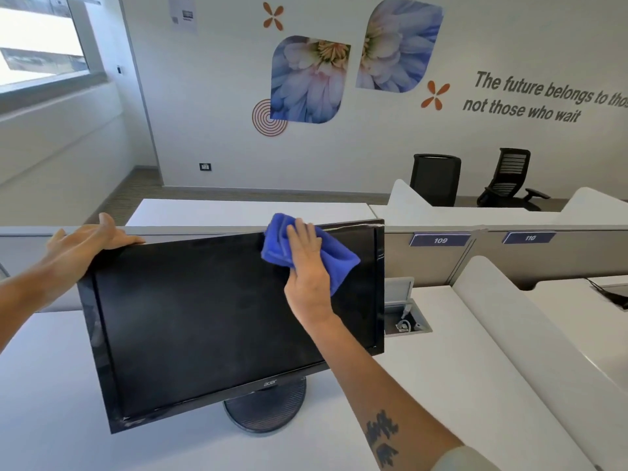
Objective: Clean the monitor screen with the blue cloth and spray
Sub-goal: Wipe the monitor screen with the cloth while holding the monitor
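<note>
A black monitor [204,317] stands on a round base [268,409] on the white desk, its dark screen facing me and tilted. My right hand [307,266] lies flat on a bunched blue cloth [282,243] and presses it against the screen's upper right area. My left hand [86,243] rests on the monitor's top left corner, fingers over the top edge. No spray bottle is in view.
The white desk [51,385] runs under the monitor. A grey partition [441,263] with tags 109 and 110 stands behind. An open cable box [404,321] sits right of the monitor, then a white divider [509,334]. Two black office chairs [475,178] stand at the far wall.
</note>
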Available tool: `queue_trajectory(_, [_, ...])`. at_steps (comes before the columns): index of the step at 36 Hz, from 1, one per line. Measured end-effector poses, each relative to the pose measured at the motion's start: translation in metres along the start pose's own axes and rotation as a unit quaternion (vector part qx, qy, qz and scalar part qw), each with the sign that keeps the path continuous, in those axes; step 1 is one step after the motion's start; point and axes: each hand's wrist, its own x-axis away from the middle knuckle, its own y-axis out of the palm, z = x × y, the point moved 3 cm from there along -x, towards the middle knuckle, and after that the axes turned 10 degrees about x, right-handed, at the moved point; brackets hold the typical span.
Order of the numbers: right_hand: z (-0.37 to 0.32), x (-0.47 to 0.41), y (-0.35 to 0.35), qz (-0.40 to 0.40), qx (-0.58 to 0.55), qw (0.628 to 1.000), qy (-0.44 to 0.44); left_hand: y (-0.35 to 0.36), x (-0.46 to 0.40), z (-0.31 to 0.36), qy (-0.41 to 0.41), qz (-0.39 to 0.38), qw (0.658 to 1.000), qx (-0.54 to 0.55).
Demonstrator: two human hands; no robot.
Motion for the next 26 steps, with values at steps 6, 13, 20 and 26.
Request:
queue_trajectory(6, [-0.026, 0.008, 0.018, -0.116, 0.014, 0.975, -0.190, -0.007, 0.022, 0.000, 0.077, 0.048, 0.996, 0.016])
queue_trajectory(13, [0.008, -0.012, -0.009, -0.151, 0.071, 0.948, -0.272, -0.005, 0.034, 0.015, 0.069, 0.050, 0.996, 0.010])
queue_trajectory(20, [0.086, 0.008, -0.058, -0.065, 0.135, 0.989, -0.004, -0.001, 0.054, 0.035, 0.068, 0.064, 0.996, 0.000])
queue_trajectory(26, [0.105, 0.075, -0.065, -0.118, 0.154, 0.963, 0.188, 0.001, 0.058, 0.045, 0.080, 0.066, 0.995, -0.001])
